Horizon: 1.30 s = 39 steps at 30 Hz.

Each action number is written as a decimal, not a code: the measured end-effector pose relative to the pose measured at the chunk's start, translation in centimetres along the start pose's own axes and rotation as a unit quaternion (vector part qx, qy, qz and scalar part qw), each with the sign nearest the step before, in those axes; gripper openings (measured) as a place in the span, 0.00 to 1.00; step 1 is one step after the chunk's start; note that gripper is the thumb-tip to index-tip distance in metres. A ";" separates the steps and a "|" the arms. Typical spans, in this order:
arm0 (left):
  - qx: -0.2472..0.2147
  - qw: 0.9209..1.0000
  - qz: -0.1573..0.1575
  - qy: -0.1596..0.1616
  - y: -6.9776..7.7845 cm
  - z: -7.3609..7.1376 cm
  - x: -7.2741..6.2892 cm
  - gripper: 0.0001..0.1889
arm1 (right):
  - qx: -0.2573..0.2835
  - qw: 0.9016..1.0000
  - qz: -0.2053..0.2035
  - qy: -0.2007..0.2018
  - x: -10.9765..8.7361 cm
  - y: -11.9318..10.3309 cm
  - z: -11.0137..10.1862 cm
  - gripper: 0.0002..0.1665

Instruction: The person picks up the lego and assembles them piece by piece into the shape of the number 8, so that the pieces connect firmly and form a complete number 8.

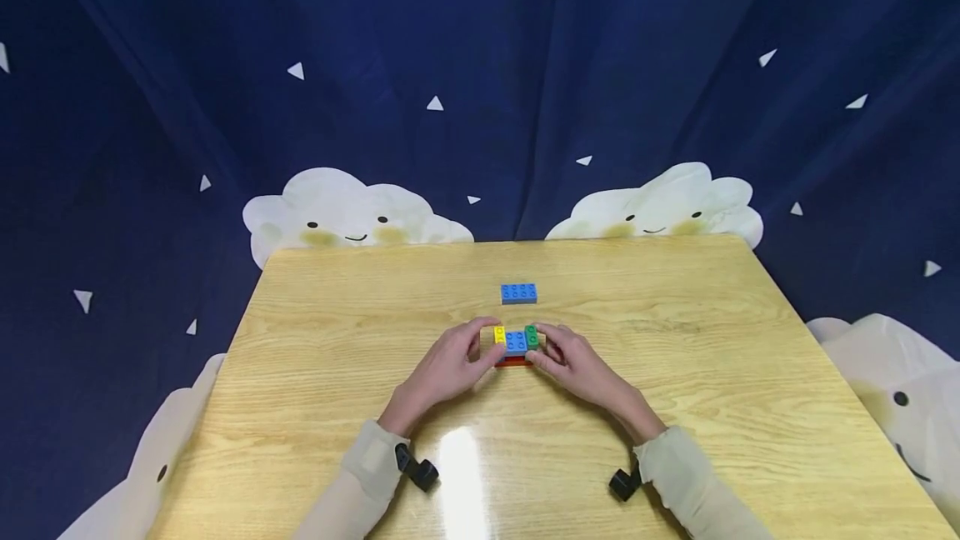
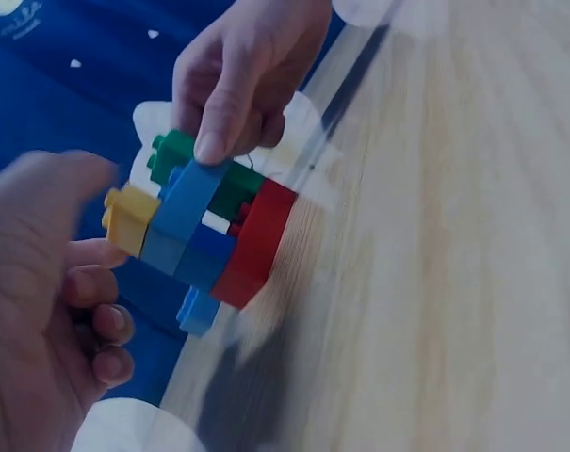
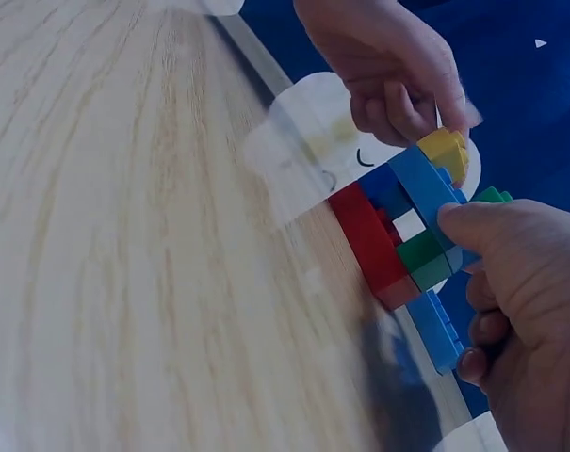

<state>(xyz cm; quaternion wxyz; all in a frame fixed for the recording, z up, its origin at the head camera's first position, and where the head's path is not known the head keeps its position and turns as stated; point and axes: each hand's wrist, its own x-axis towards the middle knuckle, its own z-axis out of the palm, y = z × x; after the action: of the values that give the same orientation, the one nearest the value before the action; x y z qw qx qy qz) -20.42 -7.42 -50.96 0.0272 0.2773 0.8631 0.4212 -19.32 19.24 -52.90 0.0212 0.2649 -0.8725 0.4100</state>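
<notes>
A stack of toy building bricks stands on the table: a red brick (image 2: 256, 245) at the bottom, dark blue and green bricks above it with a gap between, then a lighter blue brick (image 1: 516, 344) across them. A yellow brick (image 2: 132, 218) tops its left end and a green brick (image 1: 532, 335) its right. My right hand (image 1: 581, 367) pinches the stack's upper right end, thumb on the near face. At the yellow brick is my left hand (image 1: 447, 362); the index finger reaches behind it, while the blurred thumb hovers by the studs, off the near face.
Behind the stack, a separate blue brick (image 1: 518, 294) lies on the wooden table (image 1: 337, 307). A dark blue curtain (image 1: 450, 40) with white triangles and cloud figures hangs beyond the table's back edge.
</notes>
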 end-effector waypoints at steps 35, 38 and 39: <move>0.128 0.991 -0.036 0.003 -5.3 1.9 9.6 0.28 | 0.020 0.999 0.025 -0.003 -0.5 -0.2 0.5 0.28; 0.136 0.990 -0.027 -0.002 -5.1 1.9 10.0 0.24 | 0.020 0.999 0.029 -0.005 -0.4 -0.3 0.3 0.28; 0.135 0.991 -0.024 -0.003 -5.1 1.8 10.1 0.23 | 0.019 0.999 0.031 -0.005 -0.4 -0.3 0.2 0.28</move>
<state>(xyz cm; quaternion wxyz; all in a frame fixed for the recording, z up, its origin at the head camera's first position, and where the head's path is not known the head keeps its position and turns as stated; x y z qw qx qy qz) -30.71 -3.55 -54.02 0.0019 0.2593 0.9183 0.2990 -18.80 19.07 -52.90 -0.0011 0.2399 -0.8724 0.4259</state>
